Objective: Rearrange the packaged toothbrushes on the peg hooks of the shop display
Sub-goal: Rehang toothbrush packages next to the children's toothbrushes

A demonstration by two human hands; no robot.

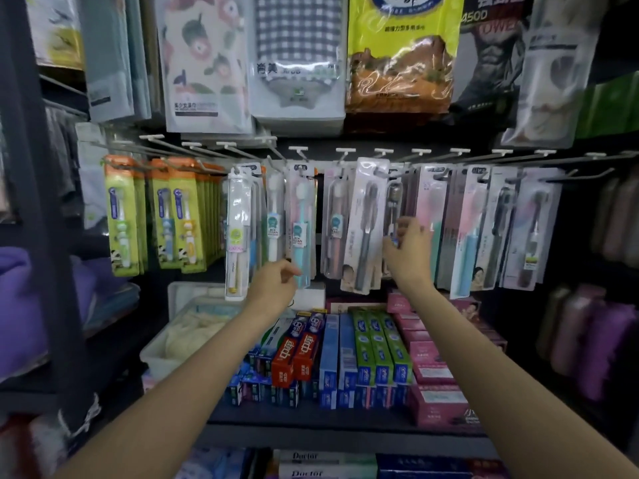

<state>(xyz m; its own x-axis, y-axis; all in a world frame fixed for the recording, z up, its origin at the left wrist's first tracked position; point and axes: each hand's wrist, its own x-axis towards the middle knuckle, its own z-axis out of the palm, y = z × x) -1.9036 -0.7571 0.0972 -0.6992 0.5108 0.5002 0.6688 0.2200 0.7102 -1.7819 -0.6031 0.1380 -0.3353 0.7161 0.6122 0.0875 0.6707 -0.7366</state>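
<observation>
A row of metal peg hooks (380, 157) carries packaged toothbrushes across the display. My left hand (276, 281) pinches the lower end of a pack holding a light blue toothbrush (301, 229), which hangs from its hook. My right hand (408, 247) grips the lower part of a pack with a dark toothbrush (394, 202), hanging between a tilted grey-brush pack (366, 229) and the pink packs (428, 209). Green children's toothbrush packs (166, 216) hang at the left. A clear pack with a white brush (238, 233) hangs just left of my left hand.
Toothpaste boxes (345, 354) and pink boxes (432, 368) fill the shelf below the hooks. A white bin (162, 350) sits at the shelf's left. Bagged towels (297, 63) hang above. A dark upright post (31, 202) stands at the left; purple fabric (17, 305) lies beyond it.
</observation>
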